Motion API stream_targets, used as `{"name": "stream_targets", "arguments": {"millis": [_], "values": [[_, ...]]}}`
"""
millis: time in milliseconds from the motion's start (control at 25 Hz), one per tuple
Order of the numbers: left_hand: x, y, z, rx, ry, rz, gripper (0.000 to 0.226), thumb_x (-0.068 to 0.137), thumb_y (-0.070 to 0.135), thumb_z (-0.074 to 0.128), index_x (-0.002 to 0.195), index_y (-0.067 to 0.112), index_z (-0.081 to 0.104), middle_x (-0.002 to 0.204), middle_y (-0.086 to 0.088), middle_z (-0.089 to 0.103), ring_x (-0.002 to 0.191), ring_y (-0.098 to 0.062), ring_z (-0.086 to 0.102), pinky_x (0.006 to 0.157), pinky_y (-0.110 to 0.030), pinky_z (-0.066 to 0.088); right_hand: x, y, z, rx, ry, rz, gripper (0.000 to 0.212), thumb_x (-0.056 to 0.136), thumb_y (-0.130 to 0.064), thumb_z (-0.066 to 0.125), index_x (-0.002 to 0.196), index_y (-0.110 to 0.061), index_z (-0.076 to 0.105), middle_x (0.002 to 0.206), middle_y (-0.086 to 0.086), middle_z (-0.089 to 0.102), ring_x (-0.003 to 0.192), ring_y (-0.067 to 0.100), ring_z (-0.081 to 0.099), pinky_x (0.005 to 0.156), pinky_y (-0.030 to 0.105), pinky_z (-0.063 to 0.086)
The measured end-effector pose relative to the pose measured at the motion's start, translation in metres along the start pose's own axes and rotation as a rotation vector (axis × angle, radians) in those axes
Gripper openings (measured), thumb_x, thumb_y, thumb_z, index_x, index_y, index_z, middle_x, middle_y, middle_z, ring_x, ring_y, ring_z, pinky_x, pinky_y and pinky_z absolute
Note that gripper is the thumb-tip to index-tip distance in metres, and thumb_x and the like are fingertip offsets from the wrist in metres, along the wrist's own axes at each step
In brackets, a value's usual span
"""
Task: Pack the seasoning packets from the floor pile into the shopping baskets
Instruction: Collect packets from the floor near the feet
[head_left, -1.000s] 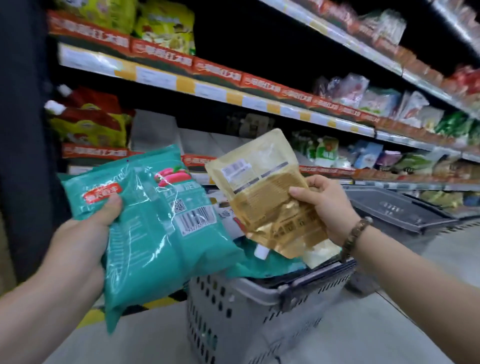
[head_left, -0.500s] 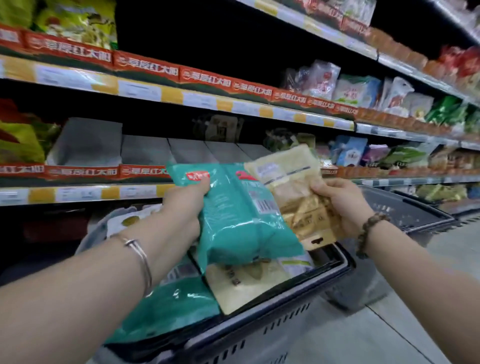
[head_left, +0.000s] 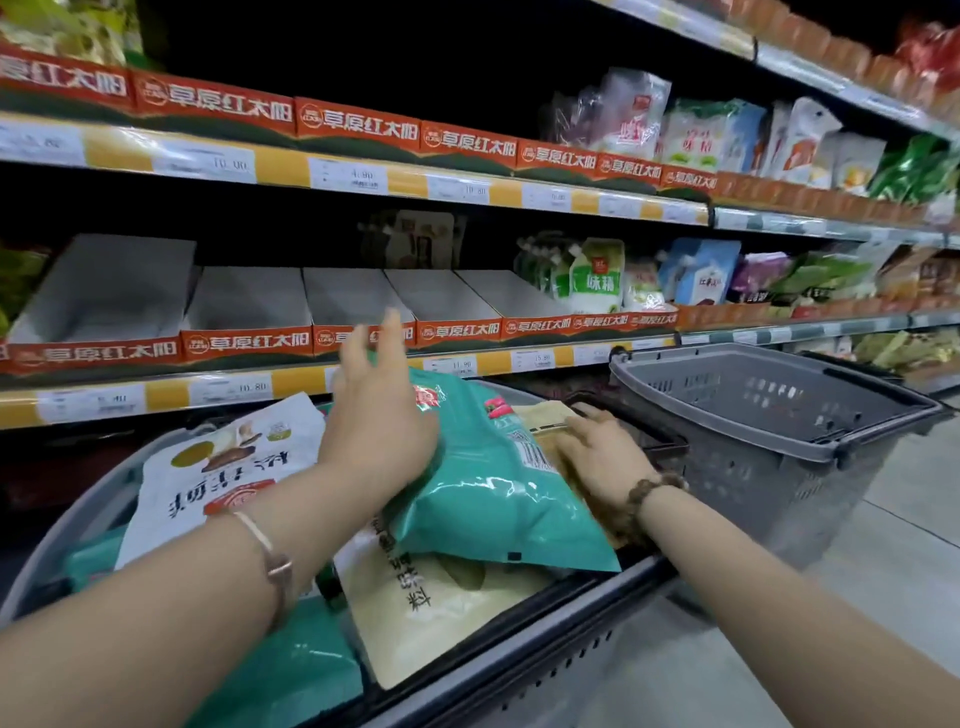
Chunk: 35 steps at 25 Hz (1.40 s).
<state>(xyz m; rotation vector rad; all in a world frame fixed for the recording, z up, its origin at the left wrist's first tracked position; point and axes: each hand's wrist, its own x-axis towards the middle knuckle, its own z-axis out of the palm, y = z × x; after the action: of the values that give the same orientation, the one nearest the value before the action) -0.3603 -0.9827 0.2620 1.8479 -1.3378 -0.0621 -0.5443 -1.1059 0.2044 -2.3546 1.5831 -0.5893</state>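
Left hand (head_left: 376, 415), fingers spread wide, hovered at the teal packet (head_left: 483, 499), which lay atop the filled near basket (head_left: 519, 657). Right hand (head_left: 597, 454), fingers flat, rested on the gold packet (head_left: 545, 418) beside it. An empty grey basket (head_left: 779, 410) stood just beyond.

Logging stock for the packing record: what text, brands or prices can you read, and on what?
"草原红太阳": red shelf-edge banners.
"味精": shelved green-and-white pouch.
"10.00", "4.80": upper shelf price tags.
"11.90", "15.80", "10.80": lower shelf price tags.
"松茸鲜", upside down: white packet in the near basket.
Teal packet: print too blurred to read.
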Motion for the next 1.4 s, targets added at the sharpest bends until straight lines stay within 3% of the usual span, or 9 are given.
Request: {"name": "stream_targets", "arguments": {"millis": [160,280,360,520,680,840,920,1120,1400], "values": [[-0.006,0.014,0.006,0.477,-0.43,0.192,0.078,0.082,0.074,0.034,0.149,0.041,0.011,0.16,0.0,0.0,0.147,-0.024,-0.004,0.117,-0.052,-0.003,-0.005,-0.006,-0.001,0.368,-0.245,-0.174,0.076,0.062,-0.09,0.036,0.125,-0.05,0.051,0.126,-0.016,0.051,0.118,0.003,0.043,0.106,0.034,0.025],[0.001,0.007,0.013,0.563,-0.652,0.101,0.095,0.072,0.086,0.022,0.15,0.037,-0.004,0.159,0.001,-0.015,0.145,-0.024,-0.016,0.114,-0.056,-0.009,-0.025,-0.031,-0.012,0.373,-0.393,-0.144,0.062,0.091,-0.059,0.037,0.146,-0.046,0.012,0.137,-0.019,0.026,0.127,0.002,0.025,0.109,0.026,0.018],[0.012,0.002,0.016,0.53,-0.68,0.081,0.099,0.071,0.087,0.023,0.15,0.034,-0.006,0.158,0.002,-0.017,0.145,-0.023,-0.016,0.115,-0.055,-0.009,-0.026,-0.028,-0.016,0.306,-0.409,-0.163,0.059,0.095,-0.051,0.032,0.146,-0.045,0.003,0.142,-0.021,0.02,0.132,0.004,0.025,0.104,0.023,0.021],[0.024,0.006,0.027,0.482,-0.637,0.057,0.093,0.077,0.082,0.023,0.151,0.032,-0.003,0.159,-0.001,-0.012,0.146,-0.025,-0.012,0.114,-0.055,-0.008,-0.003,-0.034,-0.014,0.175,-0.369,-0.115,0.056,0.094,-0.057,0.022,0.145,-0.047,0.002,0.156,-0.006,0.017,0.142,0.019,0.021,0.114,0.034,0.016],[0.013,0.003,0.028,0.55,-0.569,0.125,0.095,0.078,0.083,0.02,0.152,0.027,0.003,0.16,-0.003,-0.005,0.147,-0.026,-0.005,0.115,-0.053,-0.005,-0.006,-0.024,-0.003,0.135,-0.296,-0.198,0.069,0.082,-0.077,0.019,0.145,-0.05,0.008,0.156,-0.006,0.018,0.144,0.018,0.015,0.117,0.043,0.012],[0.011,0.005,0.019,0.533,-0.562,0.14,0.092,0.08,0.081,0.023,0.152,0.023,0.013,0.16,-0.004,0.008,0.147,-0.025,0.007,0.116,-0.051,0.005,-0.008,-0.038,-0.019,-0.054,-0.25,-0.171,0.058,0.094,-0.055,0.029,0.144,-0.026,0.034,0.147,0.004,0.037,0.134,0.023,0.036,0.111,0.037,0.028],[0.004,0.002,0.005,0.49,-0.529,0.164,0.083,0.083,0.075,0.03,0.149,0.024,0.024,0.157,-0.003,0.021,0.143,-0.023,0.021,0.113,-0.043,0.021,-0.015,-0.052,-0.028,-0.123,-0.175,-0.194,0.047,0.096,-0.047,0.035,0.131,-0.02,0.051,0.134,0.006,0.049,0.124,0.026,0.046,0.103,0.039,0.036],[-0.026,-0.039,-0.059,0.216,-0.149,0.178,0.047,0.087,0.053,0.048,0.131,0.035,0.049,0.133,0.008,0.055,0.115,-0.017,0.054,0.088,-0.031,0.045,-0.043,-0.109,-0.025,0.012,0.141,-0.226,0.045,0.09,-0.036,0.053,0.133,-0.022,0.049,0.136,0.0,0.051,0.121,0.018,0.049,0.101,0.034,0.041],[-0.079,-0.138,-0.195,0.29,-0.048,0.067,0.04,0.088,0.046,0.053,0.126,0.032,0.052,0.129,0.011,0.056,0.117,-0.012,0.053,0.096,-0.034,0.046,-0.083,-0.259,0.017,0.012,0.062,-0.569,0.05,0.09,-0.037,0.053,0.137,-0.024,0.044,0.14,-0.001,0.048,0.124,0.019,0.047,0.099,0.032,0.041]]}}
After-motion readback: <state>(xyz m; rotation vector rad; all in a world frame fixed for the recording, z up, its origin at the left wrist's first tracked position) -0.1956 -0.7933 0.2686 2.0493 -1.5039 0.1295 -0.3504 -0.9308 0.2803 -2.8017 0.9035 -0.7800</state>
